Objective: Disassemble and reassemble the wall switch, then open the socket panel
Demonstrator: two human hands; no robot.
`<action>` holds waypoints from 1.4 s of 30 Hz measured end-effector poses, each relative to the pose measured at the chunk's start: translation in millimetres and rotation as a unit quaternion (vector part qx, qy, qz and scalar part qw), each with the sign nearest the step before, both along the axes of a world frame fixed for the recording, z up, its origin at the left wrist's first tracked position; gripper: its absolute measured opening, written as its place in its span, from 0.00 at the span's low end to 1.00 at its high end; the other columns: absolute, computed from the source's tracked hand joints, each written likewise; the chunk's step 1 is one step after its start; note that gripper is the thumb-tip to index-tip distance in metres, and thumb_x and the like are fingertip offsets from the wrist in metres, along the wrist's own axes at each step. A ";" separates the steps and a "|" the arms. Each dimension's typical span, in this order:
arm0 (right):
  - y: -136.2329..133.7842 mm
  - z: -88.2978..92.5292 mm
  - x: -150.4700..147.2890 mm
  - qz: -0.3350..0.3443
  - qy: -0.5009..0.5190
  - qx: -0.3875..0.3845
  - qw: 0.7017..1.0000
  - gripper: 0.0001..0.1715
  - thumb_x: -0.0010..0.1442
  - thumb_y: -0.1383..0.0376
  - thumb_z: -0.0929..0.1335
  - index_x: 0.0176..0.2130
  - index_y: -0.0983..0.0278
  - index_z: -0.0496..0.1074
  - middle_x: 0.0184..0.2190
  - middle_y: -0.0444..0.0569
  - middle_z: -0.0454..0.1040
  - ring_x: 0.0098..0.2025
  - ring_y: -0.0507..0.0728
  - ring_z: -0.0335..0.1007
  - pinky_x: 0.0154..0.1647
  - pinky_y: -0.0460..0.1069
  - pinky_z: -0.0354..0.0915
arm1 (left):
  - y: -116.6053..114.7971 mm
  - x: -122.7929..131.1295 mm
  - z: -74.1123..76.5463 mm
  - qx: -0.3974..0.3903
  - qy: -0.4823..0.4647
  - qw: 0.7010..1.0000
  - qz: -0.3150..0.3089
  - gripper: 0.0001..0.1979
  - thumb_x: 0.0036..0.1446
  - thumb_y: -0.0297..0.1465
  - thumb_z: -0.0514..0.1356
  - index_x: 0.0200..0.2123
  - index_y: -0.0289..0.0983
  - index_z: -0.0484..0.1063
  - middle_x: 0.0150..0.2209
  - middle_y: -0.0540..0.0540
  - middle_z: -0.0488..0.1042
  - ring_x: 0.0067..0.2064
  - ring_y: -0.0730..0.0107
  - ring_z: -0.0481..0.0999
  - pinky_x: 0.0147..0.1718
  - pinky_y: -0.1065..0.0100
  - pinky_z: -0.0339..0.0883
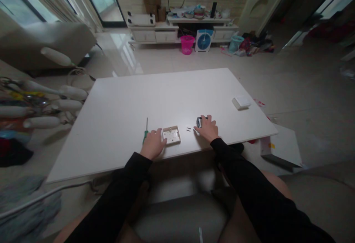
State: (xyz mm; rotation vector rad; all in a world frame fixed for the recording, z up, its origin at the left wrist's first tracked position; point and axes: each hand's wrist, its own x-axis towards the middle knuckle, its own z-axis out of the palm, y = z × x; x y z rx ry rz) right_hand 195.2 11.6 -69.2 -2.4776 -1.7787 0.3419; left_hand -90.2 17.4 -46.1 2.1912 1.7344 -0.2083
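Observation:
My left hand (153, 144) grips the left edge of a shallow square white wall-socket back box (172, 136), which lies open side up near the table's front edge. Just left of that hand is a screwdriver (146, 126) with a green handle, its shaft pointing away from me. Between the box and my right hand lie two small dark screws (188, 129). My right hand (208, 128) is closed around a socket panel (199, 122) at the table surface. Dark and metallic parts show on the panel's upturned side; my fingers hide the rest.
A small white box (241, 103) sits toward the right end of the white table (133, 98). White lamp arms (69, 92) stand beside the left edge. Below the right corner is a white carton (285, 145). Beyond the table are a pink basket (187, 44) and a blue fan (204, 40).

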 end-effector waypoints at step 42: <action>-27.3 72.5 -58.0 -0.085 0.911 -0.037 0.401 0.22 0.56 0.58 0.66 0.46 0.64 0.79 0.46 0.57 0.84 0.52 0.69 0.76 0.54 0.68 0.72 | -10.6 52.3 36.0 -0.165 -0.680 0.692 0.179 0.24 0.53 0.39 0.70 0.52 0.38 0.73 0.53 0.40 0.77 0.50 0.59 0.78 0.46 0.61 0.73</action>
